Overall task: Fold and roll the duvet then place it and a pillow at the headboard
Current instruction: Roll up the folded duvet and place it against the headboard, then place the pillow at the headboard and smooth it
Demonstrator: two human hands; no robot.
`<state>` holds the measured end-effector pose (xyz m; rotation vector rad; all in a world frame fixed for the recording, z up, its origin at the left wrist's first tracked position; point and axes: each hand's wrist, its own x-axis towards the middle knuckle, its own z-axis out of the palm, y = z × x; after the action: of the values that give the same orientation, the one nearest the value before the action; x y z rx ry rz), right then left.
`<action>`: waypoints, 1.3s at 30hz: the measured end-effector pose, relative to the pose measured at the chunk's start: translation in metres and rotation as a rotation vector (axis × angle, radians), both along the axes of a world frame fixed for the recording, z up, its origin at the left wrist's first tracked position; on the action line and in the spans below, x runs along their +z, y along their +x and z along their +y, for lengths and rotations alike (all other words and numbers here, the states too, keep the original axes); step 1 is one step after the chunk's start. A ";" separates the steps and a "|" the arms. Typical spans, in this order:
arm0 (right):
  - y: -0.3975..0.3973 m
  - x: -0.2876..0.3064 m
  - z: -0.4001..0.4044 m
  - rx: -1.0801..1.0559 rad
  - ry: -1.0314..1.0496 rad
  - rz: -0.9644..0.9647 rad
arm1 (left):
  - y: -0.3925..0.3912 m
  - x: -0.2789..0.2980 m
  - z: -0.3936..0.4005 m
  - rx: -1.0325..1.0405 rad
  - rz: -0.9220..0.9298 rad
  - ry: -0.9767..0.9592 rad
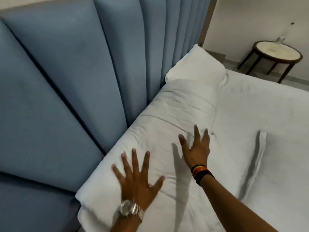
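Observation:
A white rolled duvet point(168, 118) lies along the blue padded headboard point(66, 81), reaching from the near bed corner toward the far side. A white pillow point(195, 66) rests at its far end, against the headboard. My left hand point(135, 178), wearing a silver watch, is spread flat over the near part of the roll. My right hand point(196, 148), with dark wristbands, hovers with fingers apart over the roll's middle. Neither hand grips anything.
A second white pillow point(287, 164) lies flat on the white bed sheet point(259, 104) to the right. A round dark-legged side table point(277, 52) with a clear glass object stands beyond the bed, by the wall.

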<state>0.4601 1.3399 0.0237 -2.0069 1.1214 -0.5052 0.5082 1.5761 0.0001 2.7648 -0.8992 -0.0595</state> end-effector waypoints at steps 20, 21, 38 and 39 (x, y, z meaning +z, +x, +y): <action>-0.206 -0.007 -0.029 -0.025 -0.073 0.213 | -0.098 0.013 -0.068 -0.105 0.106 0.070; -0.248 -0.007 -0.039 -0.127 -0.077 0.222 | -0.116 0.018 -0.086 -0.160 0.138 0.073; -0.596 -0.088 -0.165 -0.620 0.706 -0.267 | -0.325 -0.043 -0.286 0.070 1.041 -0.080; -0.595 -0.087 -0.166 -0.612 0.689 -0.308 | -0.329 -0.037 -0.289 0.080 1.038 -0.101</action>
<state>-0.1346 1.1736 -0.0632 -0.9489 1.4553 -0.5985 0.1792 1.2873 -0.0369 2.1616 -0.4597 -1.2385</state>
